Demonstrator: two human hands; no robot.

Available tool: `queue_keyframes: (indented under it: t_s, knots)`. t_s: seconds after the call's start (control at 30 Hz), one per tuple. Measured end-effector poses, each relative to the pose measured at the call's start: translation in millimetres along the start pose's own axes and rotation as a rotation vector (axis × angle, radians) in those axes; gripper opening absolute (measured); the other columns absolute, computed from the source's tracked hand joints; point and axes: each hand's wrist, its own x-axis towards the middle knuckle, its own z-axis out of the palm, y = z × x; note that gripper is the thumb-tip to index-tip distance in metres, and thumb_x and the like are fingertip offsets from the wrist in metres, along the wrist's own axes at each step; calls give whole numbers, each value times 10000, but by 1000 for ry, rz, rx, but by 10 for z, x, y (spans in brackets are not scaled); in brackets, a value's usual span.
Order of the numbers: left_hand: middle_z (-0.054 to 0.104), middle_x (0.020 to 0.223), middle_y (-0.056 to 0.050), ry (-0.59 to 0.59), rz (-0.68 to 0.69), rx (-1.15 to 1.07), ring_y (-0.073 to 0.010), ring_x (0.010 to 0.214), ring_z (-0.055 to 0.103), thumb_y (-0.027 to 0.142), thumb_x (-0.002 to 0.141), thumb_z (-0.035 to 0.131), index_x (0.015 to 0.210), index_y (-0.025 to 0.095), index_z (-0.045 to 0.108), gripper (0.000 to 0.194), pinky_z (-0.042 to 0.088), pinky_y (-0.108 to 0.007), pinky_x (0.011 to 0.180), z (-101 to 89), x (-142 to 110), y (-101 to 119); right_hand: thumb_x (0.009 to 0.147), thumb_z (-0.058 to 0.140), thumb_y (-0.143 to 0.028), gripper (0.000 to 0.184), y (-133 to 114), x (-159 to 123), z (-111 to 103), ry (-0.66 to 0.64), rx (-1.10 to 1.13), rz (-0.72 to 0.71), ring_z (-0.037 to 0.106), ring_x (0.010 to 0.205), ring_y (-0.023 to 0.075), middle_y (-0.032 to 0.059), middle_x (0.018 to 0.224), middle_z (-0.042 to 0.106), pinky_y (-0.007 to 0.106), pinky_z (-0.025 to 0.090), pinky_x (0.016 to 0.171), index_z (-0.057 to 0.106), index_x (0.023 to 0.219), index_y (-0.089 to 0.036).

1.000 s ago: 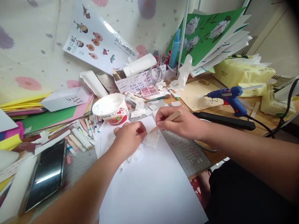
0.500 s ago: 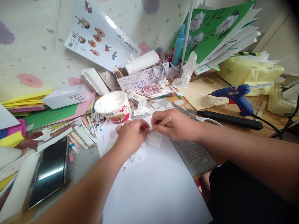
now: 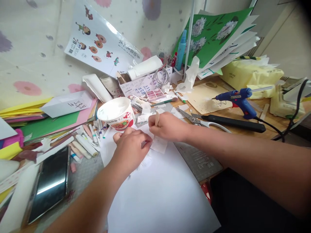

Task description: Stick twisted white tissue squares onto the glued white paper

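My right hand [image 3: 167,126] is closed around a flat wooden craft stick [image 3: 157,118], whose rounded end sticks up out of the fist. Just below it lies a small square of thin white paper [image 3: 159,144] on a large white sheet [image 3: 155,194]. My left hand [image 3: 131,147] is pinched beside that square, thumb and forefinger together; whatever sits between them is hidden. Under the left palm some crumpled white paper [image 3: 145,161] shows in part. Behind the left hand stands a paper bowl [image 3: 116,113] with a white inside and a printed front.
Markers [image 3: 94,131] and a dark-screened phone [image 3: 50,184] lie left. Scissors [image 3: 194,119], a black-handled cutter [image 3: 230,122] and a blue glue gun [image 3: 239,98] with a cable are at right. A grey cutting mat [image 3: 199,161] lies beneath the sheet.
My right hand has shifted left and up, and the craft stick has turned from slanted to nearly upright. My left hand has moved slightly left and down, covering more of the crumpled paper.
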Motion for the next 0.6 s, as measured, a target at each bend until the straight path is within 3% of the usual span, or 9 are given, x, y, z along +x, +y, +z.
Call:
queue_keyframes:
  t_s: [0.2,0.4,0.6]
  knots:
    - [723,881,23,8,9,-8,-252,991,517,219,798,531,763,287,674,162,247,-458,803,-29,-36,3,748,490,-140,128,112,-120,-156,133,347,-5,456,567,105,-30,563,529,235,296,557,490,624,-171]
    - [676,982,5,43,199,6,-248,998,500,214,808,528,935,316,649,203,241,-435,778,-6,-97,22,766,510,-172,108,255,-249,-65,74,342,-32,464,578,104,-22,605,545,234,310,553,519,659,-166]
    - [652,965,-1,70,232,108,-247,966,501,214,829,520,934,307,660,199,237,-441,769,31,-99,15,775,505,-171,114,396,-249,-27,111,321,6,478,567,97,-20,613,562,228,323,543,545,669,-158]
